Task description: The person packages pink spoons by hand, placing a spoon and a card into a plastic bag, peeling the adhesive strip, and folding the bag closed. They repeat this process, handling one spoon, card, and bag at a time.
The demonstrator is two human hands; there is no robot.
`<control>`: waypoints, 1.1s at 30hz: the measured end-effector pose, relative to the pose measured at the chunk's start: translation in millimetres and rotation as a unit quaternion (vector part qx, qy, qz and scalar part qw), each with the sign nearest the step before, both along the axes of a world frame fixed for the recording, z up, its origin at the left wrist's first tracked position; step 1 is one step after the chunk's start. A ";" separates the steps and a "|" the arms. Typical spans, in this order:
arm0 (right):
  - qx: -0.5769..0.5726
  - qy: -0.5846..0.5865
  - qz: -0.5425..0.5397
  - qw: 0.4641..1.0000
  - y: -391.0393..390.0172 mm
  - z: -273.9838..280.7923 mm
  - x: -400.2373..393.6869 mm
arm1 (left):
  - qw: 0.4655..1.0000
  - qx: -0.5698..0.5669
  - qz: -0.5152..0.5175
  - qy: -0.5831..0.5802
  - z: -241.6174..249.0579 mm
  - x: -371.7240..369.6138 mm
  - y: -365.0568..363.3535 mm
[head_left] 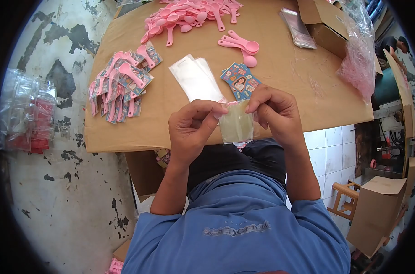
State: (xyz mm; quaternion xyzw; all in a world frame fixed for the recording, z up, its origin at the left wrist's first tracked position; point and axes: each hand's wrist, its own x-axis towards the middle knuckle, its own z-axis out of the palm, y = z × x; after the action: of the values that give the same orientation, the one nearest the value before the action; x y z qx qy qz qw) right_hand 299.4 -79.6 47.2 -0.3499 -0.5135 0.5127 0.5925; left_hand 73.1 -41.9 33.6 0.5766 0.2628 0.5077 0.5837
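Between my hands is a small clear plastic bag (237, 122) with a pale yellow-green flat piece showing through it and a bit of pink at its top. My left hand (192, 128) pinches its upper left corner between thumb and forefinger. At the upper right corner, my right hand (278, 116) pinches it the same way. Just beyond lie a stack of clear bags (196, 78) and several blue printed cards (240, 81), the cards close to my right fingers. Farther back are a few loose pink measuring spoons (239, 47).
A large heap of pink spoons (184, 17) covers the table's far side. Bagged spoons with cards (120, 82) are piled at left. At far right stand an open cardboard box (324, 23), plastic wrap (357, 59) and a bundle of bags (297, 28). A person crouches beyond.
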 end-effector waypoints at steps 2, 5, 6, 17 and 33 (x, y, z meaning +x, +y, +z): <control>0.005 0.001 0.013 1.000 0.3 -2.8 5.4 | 1.000 -0.001 -0.005 -0.003 -0.6 1.2 -0.5; 0.008 0.005 0.019 1.000 -1.2 -2.4 8.2 | 1.000 -0.001 -0.011 -0.027 1.2 3.7 -0.5; 0.008 0.007 0.019 1.000 -2.0 -1.8 8.2 | 0.999 -0.005 -0.017 -0.042 0.9 3.2 0.6; -0.043 -0.005 -0.016 0.999 0.8 4.4 -7.4 | 0.990 -0.129 -0.002 -0.050 9.6 6.0 -2.1; -0.038 -0.016 0.006 0.999 2.6 -3.6 -18.0 | 0.986 -0.151 -0.074 0.000 11.9 -6.9 -2.4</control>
State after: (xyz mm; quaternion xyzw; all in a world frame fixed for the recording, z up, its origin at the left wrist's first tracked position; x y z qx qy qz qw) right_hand 281.4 -76.9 43.6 -0.3773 -0.5052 0.5296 0.5675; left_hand 66.2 -44.3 45.5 0.4994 0.2929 0.4176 0.7003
